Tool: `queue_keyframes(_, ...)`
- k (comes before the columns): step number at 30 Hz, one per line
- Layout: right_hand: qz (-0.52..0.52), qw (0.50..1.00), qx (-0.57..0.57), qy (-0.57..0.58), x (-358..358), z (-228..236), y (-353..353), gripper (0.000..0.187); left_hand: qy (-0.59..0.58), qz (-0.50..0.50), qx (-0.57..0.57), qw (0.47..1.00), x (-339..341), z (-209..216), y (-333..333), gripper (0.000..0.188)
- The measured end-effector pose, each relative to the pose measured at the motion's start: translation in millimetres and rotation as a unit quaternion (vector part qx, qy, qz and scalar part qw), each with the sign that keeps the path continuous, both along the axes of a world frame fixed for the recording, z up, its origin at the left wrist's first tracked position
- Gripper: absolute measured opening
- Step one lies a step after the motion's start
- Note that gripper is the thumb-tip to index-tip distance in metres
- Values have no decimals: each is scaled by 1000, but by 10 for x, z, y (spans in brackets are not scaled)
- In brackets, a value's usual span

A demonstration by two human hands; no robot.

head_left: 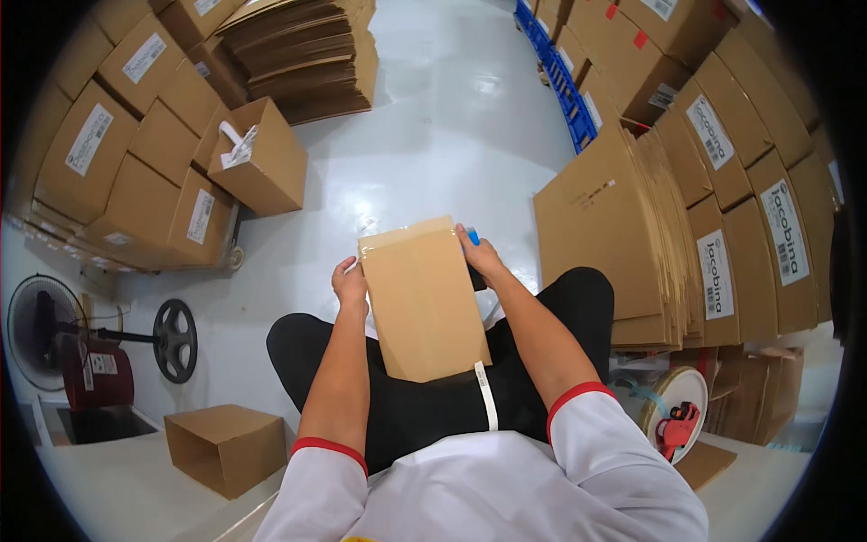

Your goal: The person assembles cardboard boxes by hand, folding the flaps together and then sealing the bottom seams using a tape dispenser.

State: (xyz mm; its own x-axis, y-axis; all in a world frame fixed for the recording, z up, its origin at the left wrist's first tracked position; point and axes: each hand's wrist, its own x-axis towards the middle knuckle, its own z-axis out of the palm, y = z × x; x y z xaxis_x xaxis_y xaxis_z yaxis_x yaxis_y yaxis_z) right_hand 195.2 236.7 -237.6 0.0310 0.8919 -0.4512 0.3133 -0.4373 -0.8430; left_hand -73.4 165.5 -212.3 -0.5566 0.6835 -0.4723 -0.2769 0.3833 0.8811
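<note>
A brown cardboard box (pixel 424 303) is tilted over my lap between my two hands. Shiny clear tape runs across its far end. My left hand (pixel 349 282) grips the box's left edge near the far corner. On the opposite edge is my right hand (pixel 483 257), closed around the far right corner. A small blue object (pixel 473 237) sticks out between its fingers; its kind is hard to make out. Below the box's near right corner, a white strip with small dark print (pixel 486 396) lies across my black trousers.
Stacked cartons (pixel 113 149) and an opened carton (pixel 275 154) stand left, flattened cardboard (pixel 302 59) behind. At right lean flat sheets (pixel 601 226), beside labelled cartons and a blue pallet (pixel 564 86). Near me are a fan (pixel 45 330), an empty box (pixel 226 447) and a red tape dispenser (pixel 677 429).
</note>
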Motion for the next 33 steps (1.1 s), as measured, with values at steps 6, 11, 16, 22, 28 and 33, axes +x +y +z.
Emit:
queue_keyframes(6, -7, 999, -18, -42, -275, 35, -57, 87, -61, 33, 3, 998, -213, -141, -85, 37)
queue_keyframes(11, 14, 989, 12, -146, -103, -247, 20, 89, 69, 39, 50, 996, -58, -159, 16, 32)
queue_keyframes(16, -10, 996, 84, -22, -144, 212, -52, 42, 148, 8, 129, 981, -9, -102, -20, 17)
queue_keyframes(22, 33, 986, 128, 102, -6, 213, 60, 22, 131, -35, 135, 981, 25, -71, 37, 23)
queue_keyframes(28, 156, 982, 57, 95, -47, 326, 90, 43, 74, -123, 37, 989, 44, 208, -44, 35)
queue_keyframes(33, 250, 965, -71, 43, -143, 647, 189, 83, -1, -144, 53, 988, -31, 258, -96, 41)
